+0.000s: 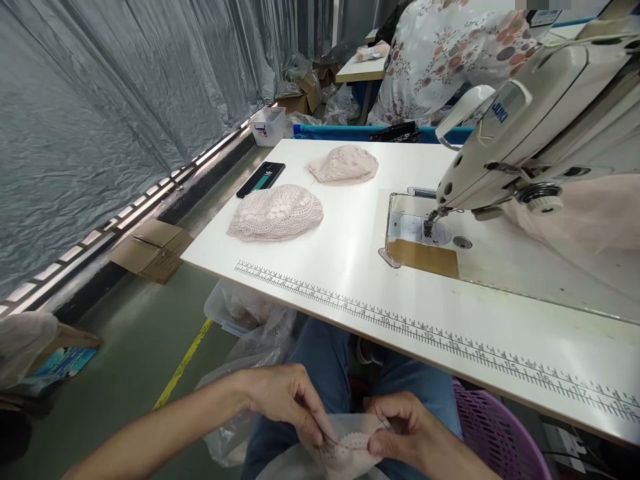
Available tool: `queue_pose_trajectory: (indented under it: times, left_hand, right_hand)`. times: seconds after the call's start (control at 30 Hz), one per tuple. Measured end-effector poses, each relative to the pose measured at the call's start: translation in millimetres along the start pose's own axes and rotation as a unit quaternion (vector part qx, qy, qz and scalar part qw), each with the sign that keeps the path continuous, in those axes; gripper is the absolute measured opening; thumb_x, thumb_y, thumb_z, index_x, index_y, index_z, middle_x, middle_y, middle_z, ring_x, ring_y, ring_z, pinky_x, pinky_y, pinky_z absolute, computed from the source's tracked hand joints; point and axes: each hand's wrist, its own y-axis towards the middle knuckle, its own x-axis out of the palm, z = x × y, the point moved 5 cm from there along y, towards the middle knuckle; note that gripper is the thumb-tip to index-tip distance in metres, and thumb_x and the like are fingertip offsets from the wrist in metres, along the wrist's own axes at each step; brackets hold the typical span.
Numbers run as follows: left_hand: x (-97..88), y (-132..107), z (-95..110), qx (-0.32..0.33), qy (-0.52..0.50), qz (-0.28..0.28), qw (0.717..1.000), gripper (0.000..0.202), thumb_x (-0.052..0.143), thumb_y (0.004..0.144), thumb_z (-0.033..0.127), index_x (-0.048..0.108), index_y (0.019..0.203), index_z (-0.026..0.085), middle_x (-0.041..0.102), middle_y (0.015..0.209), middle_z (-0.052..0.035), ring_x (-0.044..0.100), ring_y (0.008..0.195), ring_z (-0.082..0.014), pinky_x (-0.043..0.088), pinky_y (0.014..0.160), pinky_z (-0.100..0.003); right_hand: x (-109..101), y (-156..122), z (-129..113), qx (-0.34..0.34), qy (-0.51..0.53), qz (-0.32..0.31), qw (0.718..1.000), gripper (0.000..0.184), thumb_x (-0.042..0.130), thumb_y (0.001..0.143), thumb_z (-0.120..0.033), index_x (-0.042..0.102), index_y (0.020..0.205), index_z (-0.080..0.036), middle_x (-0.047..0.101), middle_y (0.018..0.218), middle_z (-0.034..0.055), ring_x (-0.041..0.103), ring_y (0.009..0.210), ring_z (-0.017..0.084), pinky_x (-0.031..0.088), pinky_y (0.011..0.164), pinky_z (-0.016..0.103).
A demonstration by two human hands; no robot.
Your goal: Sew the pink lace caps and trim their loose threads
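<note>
Over my lap, below the table's front edge, both hands pinch one small piece of pale pink lace fabric (350,445). My left hand (285,397) grips its left side with fingers closed. My right hand (405,427) grips its right side, thumb and fingers pressed together. On the white table (360,280) lie two piles of the same pink lace, one nearer (276,212) and one farther back (344,164). A white sewing machine (540,127) stands at the right, its needle (429,225) over the metal plate.
A black phone (261,179) lies at the table's far left. A ruler scale (430,333) runs along the front edge. A purple basket (495,433) sits by my right knee, plastic bags (250,327) and a cardboard box (153,250) on the floor. Another person in a floral top (450,53) sits beyond.
</note>
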Motion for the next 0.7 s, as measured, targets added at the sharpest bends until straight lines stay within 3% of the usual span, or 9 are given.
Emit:
queue_pose_trajectory:
  times: [0.27,0.47,0.63,0.7]
  left_hand:
    - [-4.3,-0.7,-5.4,-0.030,-0.036,0.016,0.999,0.054,0.085,0.054,0.050,0.074,0.096,0.018,0.074,0.085,-0.0014,0.068,0.076,-0.0125,0.053,0.077,-0.017]
    - [-7.7,-5.4,-1.3,-0.031,0.046,0.036,0.998,0.058,0.076,0.063,0.058,0.073,0.102,0.015,0.074,0.088,-0.0054,0.067,0.076,-0.0129,0.051,0.072,-0.015]
    - [-5.3,-5.9,2.3,-0.019,0.049,0.024,0.998,0.060,0.071,0.068,0.062,0.071,0.107,0.016,0.073,0.095,-0.0064,0.067,0.084,-0.0135,0.050,0.073,-0.014]
    - [-2.8,-4.6,-1.4,-0.025,0.030,0.007,0.999,0.065,0.075,0.063,0.061,0.069,0.110,0.016,0.072,0.098,-0.0062,0.067,0.088,-0.0150,0.051,0.077,-0.016]
  right_hand:
    - [-2.8,-2.0,0.5,-0.005,0.034,-0.003,0.999,0.026,0.078,0.070,-0.039,0.072,0.071,-0.014,0.055,0.061,-0.0021,0.045,0.058,0.009,0.037,0.059,0.021]
    - [-9.9,-5.4,4.1,-0.010,0.038,0.001,0.999,0.030,0.076,0.073,-0.043,0.070,0.069,-0.014,0.053,0.060,-0.0029,0.044,0.059,0.009,0.037,0.061,0.021]
    - [-14.2,-8.2,10.9,-0.008,0.030,0.013,0.999,0.035,0.073,0.075,-0.048,0.066,0.069,-0.014,0.050,0.060,-0.0033,0.041,0.059,0.009,0.034,0.059,0.022]
    - [-15.4,-8.9,13.5,-0.008,0.026,0.019,0.999,0.039,0.073,0.074,-0.051,0.063,0.068,-0.014,0.048,0.059,-0.0036,0.038,0.058,0.009,0.031,0.057,0.021]
